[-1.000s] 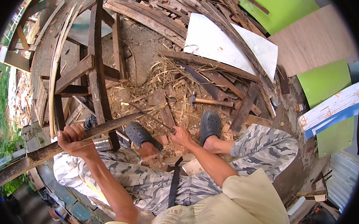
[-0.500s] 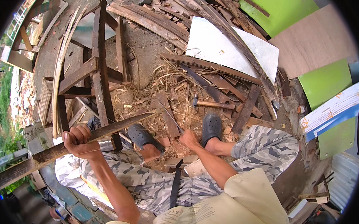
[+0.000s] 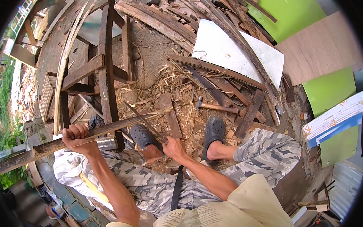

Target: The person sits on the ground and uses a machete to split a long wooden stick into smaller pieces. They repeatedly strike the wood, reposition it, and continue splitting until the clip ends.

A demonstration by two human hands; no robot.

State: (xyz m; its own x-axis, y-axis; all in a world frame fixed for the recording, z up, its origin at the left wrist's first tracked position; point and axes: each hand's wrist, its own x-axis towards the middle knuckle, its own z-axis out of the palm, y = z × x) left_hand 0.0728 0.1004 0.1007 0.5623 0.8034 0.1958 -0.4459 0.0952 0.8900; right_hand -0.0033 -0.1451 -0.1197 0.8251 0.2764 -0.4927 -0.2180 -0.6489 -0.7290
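Left hand: the left hand (image 3: 75, 138) is closed around a long wooden strip (image 3: 48, 147), at the near side of the wooden frame (image 3: 106, 60).
Right hand: the right hand (image 3: 173, 148) is closed on the grip of a knife (image 3: 151, 126), to the right of the frame's lower end. The grip itself is mostly hidden by the fingers.
Strip: it lies slantwise across the near side of the frame, with its narrow end past the frame to the right and its wider end past it to the left.
Knife: the blade crosses the strip near the narrow end, right of the frame; I cannot tell if its edge touches the wood.
Done on the strip: the end right of the frame is thin and almost pointed, and a paler line runs along the lower edge; I judge this part is already shaved.
Left on the strip: the part to the left of the frame is wide and dark, with a step in its edge, so it seems little worked. The strip is one piece, and the cutting looks unfinished.
Ground: pale shavings (image 3: 171, 78) lie in a heap to the right of the frame, beside a short plank (image 3: 171, 117).
Hammer: the hammer (image 3: 218, 108) lies farther right of the frame, near a shoe (image 3: 215, 131).
Farther out: a white board (image 3: 218, 45) and old planks (image 3: 157, 19) lie to the right of the frame's upper end.
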